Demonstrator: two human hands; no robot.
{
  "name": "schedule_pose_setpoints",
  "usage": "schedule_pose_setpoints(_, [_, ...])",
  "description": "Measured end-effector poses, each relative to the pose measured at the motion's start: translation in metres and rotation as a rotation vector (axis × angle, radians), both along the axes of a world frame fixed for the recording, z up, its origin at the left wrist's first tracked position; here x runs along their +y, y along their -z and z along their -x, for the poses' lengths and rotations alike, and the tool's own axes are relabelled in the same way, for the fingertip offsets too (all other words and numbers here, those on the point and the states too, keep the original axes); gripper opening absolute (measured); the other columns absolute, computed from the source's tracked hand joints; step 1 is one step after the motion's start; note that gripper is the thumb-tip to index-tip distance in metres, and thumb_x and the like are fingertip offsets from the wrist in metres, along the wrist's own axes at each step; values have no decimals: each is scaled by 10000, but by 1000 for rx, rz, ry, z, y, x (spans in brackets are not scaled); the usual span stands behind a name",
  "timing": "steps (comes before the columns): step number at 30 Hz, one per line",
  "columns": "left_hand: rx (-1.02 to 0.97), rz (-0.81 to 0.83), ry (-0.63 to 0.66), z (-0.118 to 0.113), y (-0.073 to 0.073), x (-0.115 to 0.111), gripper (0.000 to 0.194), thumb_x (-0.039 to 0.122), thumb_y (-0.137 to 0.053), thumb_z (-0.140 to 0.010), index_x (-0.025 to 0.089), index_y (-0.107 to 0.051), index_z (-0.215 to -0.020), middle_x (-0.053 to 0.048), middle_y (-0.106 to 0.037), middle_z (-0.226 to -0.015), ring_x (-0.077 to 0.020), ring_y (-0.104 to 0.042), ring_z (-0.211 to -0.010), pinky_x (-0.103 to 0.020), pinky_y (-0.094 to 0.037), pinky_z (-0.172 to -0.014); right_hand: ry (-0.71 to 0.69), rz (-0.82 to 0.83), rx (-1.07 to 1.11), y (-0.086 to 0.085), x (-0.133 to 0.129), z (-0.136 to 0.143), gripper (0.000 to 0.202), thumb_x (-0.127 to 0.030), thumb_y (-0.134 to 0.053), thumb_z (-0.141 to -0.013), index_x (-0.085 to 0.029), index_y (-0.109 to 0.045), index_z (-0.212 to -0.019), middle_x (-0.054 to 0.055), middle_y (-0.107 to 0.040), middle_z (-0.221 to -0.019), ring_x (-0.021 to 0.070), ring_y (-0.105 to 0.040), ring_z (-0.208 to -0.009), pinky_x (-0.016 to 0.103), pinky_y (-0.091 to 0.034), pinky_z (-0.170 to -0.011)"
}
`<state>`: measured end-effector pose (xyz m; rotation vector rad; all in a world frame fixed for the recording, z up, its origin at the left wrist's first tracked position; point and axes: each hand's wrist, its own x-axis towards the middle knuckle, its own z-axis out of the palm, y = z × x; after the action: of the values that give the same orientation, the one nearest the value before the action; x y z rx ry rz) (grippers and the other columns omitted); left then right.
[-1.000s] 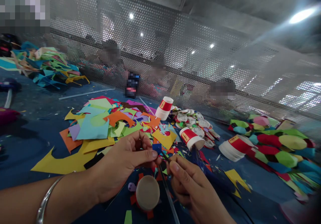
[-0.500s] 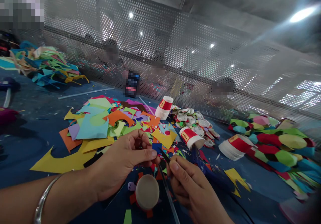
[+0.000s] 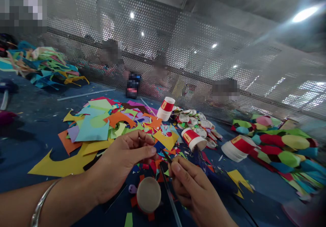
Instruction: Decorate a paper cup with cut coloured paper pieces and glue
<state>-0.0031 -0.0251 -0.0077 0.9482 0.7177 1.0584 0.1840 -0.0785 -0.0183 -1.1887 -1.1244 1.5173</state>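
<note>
The left hand (image 3: 122,166) has its grip pinched shut on a small blue paper scrap (image 3: 159,146), thumb and forefinger pressed together just above the bench (image 3: 30,125), and the right hand (image 3: 193,189) is closed round a thin dark tool (image 3: 168,189), scissors by the look of it though the blades are too blurred to be sure, with its tip right at that scrap. Below the two hands lies a tan paper cup (image 3: 148,194), bottom toward the camera, with a few red and purple bits stuck about it; I would judge the decorating of this one only begun, since most of its wall is hidden and the little that shows bears few pieces. A good deal looks finished already: a row of bright segmented paper pieces (image 3: 285,149) lies along the right side. Plenty of stock is left too, in a heap of coloured paper offcuts (image 3: 102,125), a stack of red and white cups (image 3: 235,147) on its side, another cup (image 3: 194,139) tipped over and one more stack (image 3: 165,109) upright beyond it. What is inside any cup I cannot tell; beside them lies a scatter of round white discs (image 3: 196,121)
</note>
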Motion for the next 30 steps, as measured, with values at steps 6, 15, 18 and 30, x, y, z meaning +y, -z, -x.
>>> schedule_pose_setpoints(6, [-3,-21,-9,0,-3,1,153,219,-804,-722,156,-677,-780,33,-647,-683,-74,-579,-623,-187,-427,-605,-34,-22,8,3,1,-3,433,-546,-683,-895,-208,-455,-748,-122,-249,-556,48,-130,-474,167,-109,-409])
schedule_pose_setpoints(15, [24,-32,20,2,0,3,137,231,-795,-762,154,-694,-813,23,-658,-689,-77,-593,-638,-183,-427,-602,-85,-29,13,3,3,-3,420,-534,-673,-907,-210,-460,-745,-124,-252,-542,41,-130,-456,168,-106,-401])
schedule_pose_setpoints(18, [27,-31,35,2,1,3,134,231,-787,-777,150,-691,-822,21,-658,-690,-78,-601,-648,-182,-439,-615,-79,-45,4,3,2,-3,414,-524,-666,-914,-209,-462,-740,-123,-253,-541,43,-136,-458,171,-108,-400])
schedule_pose_setpoints(30, [20,-31,75,1,-1,0,135,235,-794,-786,157,-695,-834,24,-674,-748,-76,-634,-680,-181,-477,-667,-70,-31,22,3,3,-1,400,-498,-669,-922,-210,-455,-746,-124,-262,-541,43,-139,-459,159,-106,-395])
